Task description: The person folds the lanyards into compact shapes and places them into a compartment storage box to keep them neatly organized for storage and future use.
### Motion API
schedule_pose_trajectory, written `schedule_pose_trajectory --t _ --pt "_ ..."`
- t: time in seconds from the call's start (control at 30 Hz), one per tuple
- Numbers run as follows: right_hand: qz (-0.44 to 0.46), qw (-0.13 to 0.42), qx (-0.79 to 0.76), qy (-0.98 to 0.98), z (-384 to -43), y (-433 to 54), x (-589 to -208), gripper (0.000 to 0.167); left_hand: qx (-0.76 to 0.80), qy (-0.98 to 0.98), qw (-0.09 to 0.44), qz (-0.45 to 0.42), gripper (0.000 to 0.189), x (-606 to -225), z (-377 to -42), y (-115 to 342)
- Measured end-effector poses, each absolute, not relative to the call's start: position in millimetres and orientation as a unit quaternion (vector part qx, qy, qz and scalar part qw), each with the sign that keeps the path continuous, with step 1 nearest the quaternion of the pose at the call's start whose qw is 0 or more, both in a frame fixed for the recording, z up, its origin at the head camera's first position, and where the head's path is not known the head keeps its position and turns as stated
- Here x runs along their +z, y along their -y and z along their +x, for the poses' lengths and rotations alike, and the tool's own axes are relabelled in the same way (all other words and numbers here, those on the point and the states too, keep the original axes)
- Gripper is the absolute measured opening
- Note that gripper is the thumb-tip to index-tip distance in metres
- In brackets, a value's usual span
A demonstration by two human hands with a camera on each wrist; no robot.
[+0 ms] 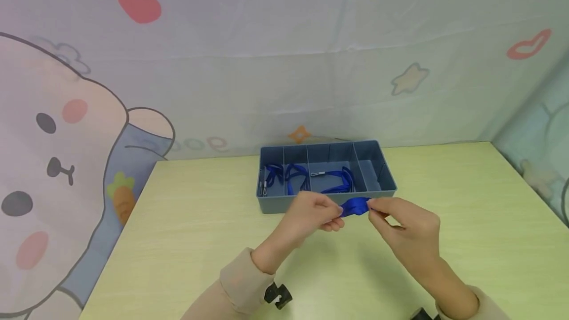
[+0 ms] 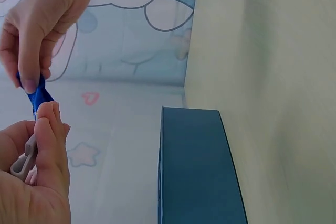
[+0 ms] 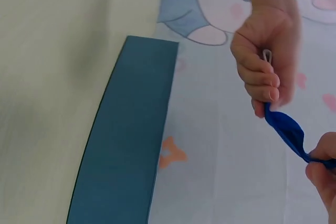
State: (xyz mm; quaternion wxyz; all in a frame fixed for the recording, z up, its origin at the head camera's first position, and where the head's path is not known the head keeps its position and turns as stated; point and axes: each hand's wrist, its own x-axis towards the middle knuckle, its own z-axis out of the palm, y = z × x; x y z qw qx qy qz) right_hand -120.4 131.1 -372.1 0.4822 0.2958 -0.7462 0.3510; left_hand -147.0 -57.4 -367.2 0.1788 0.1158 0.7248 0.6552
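Observation:
A folded blue lanyard (image 1: 355, 206) is stretched between both hands, just in front of the box. My left hand (image 1: 313, 211) grips its left end, and a light plastic clip (image 2: 25, 162) lies against the palm in the left wrist view. The right hand (image 1: 411, 228) pinches the other end between thumb and forefinger. In the right wrist view the band (image 3: 286, 129) looks twisted between the two hands. Behind them stands a blue-grey divided box (image 1: 326, 202); coiled blue lanyards (image 1: 297, 177) with clips lie in its left and middle compartments.
The box rests on a pale yellow-green table (image 1: 178, 226), near its back edge. A printed cloth (image 1: 275, 83) hangs behind. Black pieces (image 1: 277, 295) of the wrist gear show under the left sleeve. No lanyard shows in the box's rightmost compartment (image 1: 370, 174).

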Motion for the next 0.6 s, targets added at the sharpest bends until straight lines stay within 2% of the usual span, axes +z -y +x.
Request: schedule_pose_trajectory --t 0.07,0.1,0.2,0.5,0.6 --pt "0.333 0.533 0.281 0.725 -121.9 -125.6 -371.8 0.034 0.644 -0.735 0.176 0.114 0.012 -369.0 -148.1 55.4" --pt "0.349 0.550 0.250 0.716 -122.4 -122.8 -371.2 0.034 0.636 -0.743 0.176 0.114 0.011 -370.0 -148.2 54.7" --pt "0.399 0.559 0.192 0.701 -123.5 -117.7 -370.7 0.033 0.620 -0.755 0.174 0.121 0.011 -373.5 -148.0 53.8" --pt "0.451 0.436 0.100 0.772 -126.2 -130.1 -376.4 0.045 0.605 -0.769 0.133 0.159 0.012 -371.3 -143.6 60.8" --pt "0.458 0.414 0.101 0.780 -127.2 -133.0 -379.7 0.048 0.602 -0.771 0.120 0.170 0.011 -371.3 -143.7 63.5"
